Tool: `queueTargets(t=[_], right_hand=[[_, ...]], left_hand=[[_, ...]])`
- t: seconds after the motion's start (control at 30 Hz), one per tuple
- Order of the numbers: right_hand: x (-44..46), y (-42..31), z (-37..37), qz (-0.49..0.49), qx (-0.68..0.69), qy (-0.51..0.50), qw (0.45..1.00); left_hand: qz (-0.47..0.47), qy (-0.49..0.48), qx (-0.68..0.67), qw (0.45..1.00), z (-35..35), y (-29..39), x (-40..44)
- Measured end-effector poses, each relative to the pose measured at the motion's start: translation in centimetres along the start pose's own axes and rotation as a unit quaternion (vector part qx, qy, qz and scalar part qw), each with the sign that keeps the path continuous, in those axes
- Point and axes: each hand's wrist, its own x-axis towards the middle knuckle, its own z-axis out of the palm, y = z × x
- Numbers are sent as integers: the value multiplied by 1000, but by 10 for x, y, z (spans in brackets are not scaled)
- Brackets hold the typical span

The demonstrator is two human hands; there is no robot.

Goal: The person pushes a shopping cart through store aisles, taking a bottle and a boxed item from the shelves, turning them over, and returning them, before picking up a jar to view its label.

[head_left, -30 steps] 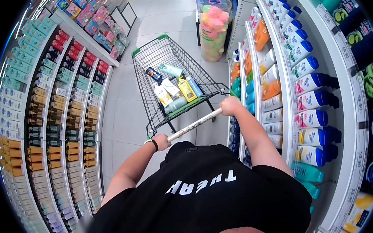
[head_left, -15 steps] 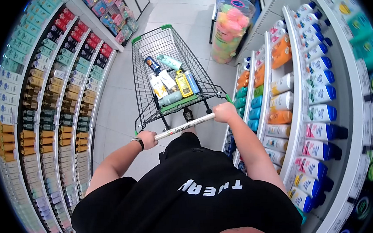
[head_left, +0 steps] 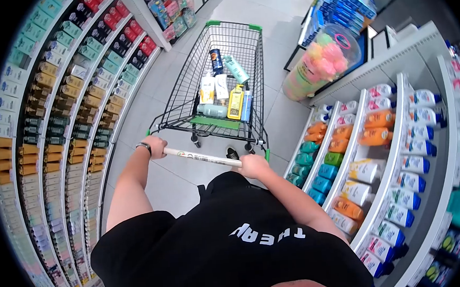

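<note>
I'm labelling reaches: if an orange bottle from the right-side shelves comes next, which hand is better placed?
Probably the right hand: it grips the cart handle on the side nearer the orange bottles. The left hand holds the handle's opposite end, farther away.

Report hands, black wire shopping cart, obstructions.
Left hand, right hand: both gripping white tubular handle. Cart carrying assorted bottles. Clear cylindrical bin of pastel puffs ahead-right, apart from cart.

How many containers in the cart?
7 visible in the cart: dark-blue one and mint one farthest; white-and-yellow one and white one mid-left; yellow one and blue one near right; grey-green one near left. Others may hide underneath.
</note>
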Motion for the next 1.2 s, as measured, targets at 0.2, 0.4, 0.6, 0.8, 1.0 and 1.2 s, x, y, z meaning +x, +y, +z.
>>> queueTargets(t=[0.2,0.4,0.6,0.8,1.0,1.2], right_hand=[[64,-24,-31,-3,37,-63,997],[86,-35,-83,29,-14,-25,999],[110,21,-109,6,-106,47,993],[139,119,-169,-81,-208,117,968],[182,213,-269,-119,-300,71,944],[237,280,-345,-170,-376,64,909]], left_hand=[[-27,11,-39,999,-37,-64,28],[-41,71,-74,994,-61,-86,37],[-59,89,-119,987,-77,-57,50],[-107,118,-211,964,-92,19,74],[-136,98,-334,928,-137,126,114],[-42,48,-434,899,-183,191,169]])
